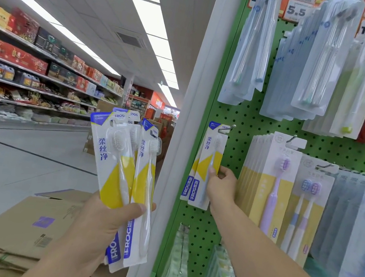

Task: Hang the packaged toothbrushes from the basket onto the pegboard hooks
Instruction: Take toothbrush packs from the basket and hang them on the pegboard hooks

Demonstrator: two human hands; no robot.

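My left hand (102,224) grips a fan of several white-and-yellow packaged toothbrushes (122,172), held upright left of the shelf post. My right hand (223,184) reaches to the green pegboard (245,119) and pinches the lower middle of a matching toothbrush pack (208,164). That pack hangs on a metal hook (226,128) with at least one more like it behind. No basket is in view.
Other toothbrush packs fill the pegboard: pink and purple ones (274,190) right of my hand, clear blister packs (308,70) above. A white shelf post (190,115) edges the board. Flattened cardboard boxes (24,228) lie below left. A store aisle with shelves (29,79) stretches left.
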